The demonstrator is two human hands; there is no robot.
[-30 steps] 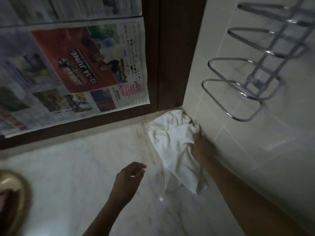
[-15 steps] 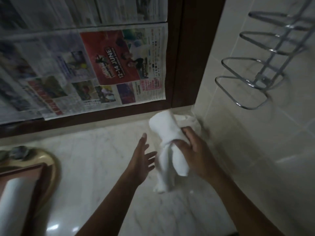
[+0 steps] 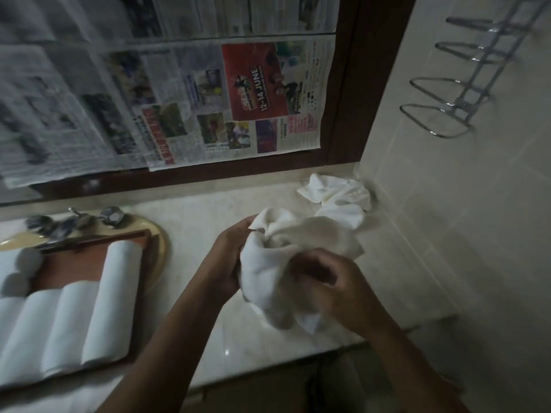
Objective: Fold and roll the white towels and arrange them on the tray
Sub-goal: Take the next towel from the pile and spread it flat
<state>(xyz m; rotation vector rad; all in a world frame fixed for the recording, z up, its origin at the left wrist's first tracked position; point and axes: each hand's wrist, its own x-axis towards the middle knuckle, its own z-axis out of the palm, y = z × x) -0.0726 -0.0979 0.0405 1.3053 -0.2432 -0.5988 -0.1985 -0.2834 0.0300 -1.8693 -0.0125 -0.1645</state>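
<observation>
Working over the marble tabletop [image 3: 193,225], with the tray [image 3: 71,263] at left carrying rolled towels [image 3: 113,302] side by side. The held towel [image 3: 277,263] is over the tabletop, right of the tray. A spare towel [image 3: 337,198] lies crumpled in the far right corner. Left grip [image 3: 226,263] clenched on the held towel's left side; right grip [image 3: 334,287] pinching its right side.

Risk: folding from this bunch would leave the edges skewed and give a lopsided roll that does not match the row. The dangling tail could also drag off the near edge.

Orientation: held towel is wadded, long axis roughly far-to-near, tail pointing down toward the person, though dim light makes this uncertain. Tray rolls run near-to-far.
</observation>
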